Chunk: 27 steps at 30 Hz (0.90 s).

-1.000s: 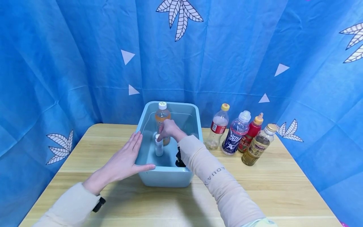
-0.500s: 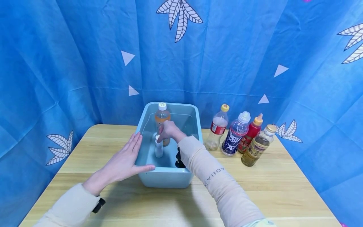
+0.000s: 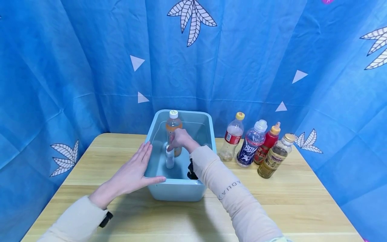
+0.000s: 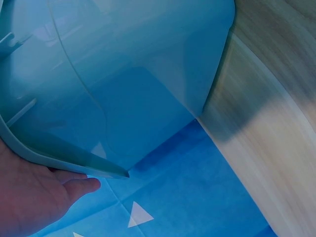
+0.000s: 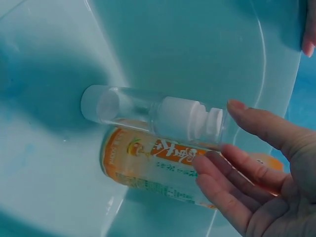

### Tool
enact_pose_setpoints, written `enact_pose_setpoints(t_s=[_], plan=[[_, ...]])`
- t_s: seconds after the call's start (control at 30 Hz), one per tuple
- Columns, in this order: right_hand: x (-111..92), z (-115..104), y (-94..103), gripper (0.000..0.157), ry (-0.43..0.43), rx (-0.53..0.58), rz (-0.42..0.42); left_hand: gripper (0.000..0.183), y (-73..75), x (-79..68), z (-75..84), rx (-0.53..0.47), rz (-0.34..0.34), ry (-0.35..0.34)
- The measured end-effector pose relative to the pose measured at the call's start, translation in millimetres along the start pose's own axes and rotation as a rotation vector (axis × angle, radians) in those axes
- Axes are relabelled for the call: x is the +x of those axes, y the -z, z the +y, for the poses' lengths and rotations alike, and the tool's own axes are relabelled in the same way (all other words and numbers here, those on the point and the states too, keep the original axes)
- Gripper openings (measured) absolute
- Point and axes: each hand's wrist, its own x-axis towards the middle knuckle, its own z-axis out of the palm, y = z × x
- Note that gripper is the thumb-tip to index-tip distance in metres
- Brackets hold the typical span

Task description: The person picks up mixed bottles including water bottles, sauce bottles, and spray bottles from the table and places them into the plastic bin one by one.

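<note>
In the head view my left hand (image 3: 131, 171) rests on the near left corner of a light blue plastic bin (image 3: 181, 191), fingers straight along the left rim and thumb along the front rim. Inside the bin my right hand (image 3: 180, 138) pinches the top of a small clear bottle (image 3: 170, 159) between thumb and forefinger. That bottle has a white inner cap (image 5: 177, 118) under a clear cover and stands upright on the bin floor. Right behind it stands a drink bottle (image 3: 173, 125) with a white cap and an orange label (image 5: 123, 153).
To the right of the bin stand a yellow-capped bottle with a red label (image 3: 232, 137), a dark-labelled clear bottle (image 3: 248, 149), a red squeeze bottle (image 3: 267, 144) and a bottle of amber liquid (image 3: 272, 161). A blue curtain (image 3: 251, 77) hangs behind the wooden table (image 3: 272, 208).
</note>
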Motion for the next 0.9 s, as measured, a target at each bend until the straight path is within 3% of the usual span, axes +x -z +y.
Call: enact_pose_setpoints(t_s=[0.23, 0.43, 0.9], plan=[[-1, -5, 4.1, 0.029, 0.009, -0.018, 0.020, 0.113, 0.5, 0.3, -0.3, -0.010, -0.001, 0.002], [-4, -9, 9.6, 0.023, -0.003, -0.002, 0.048, 0.112, 0.9, 0.5, -0.3, -0.010, -0.006, 0.007], [-18, -26, 26.1, 0.021, 0.074, 0.016, 0.075, 0.112, 1.1, 0.8, -0.6, -0.014, -0.007, 0.000]])
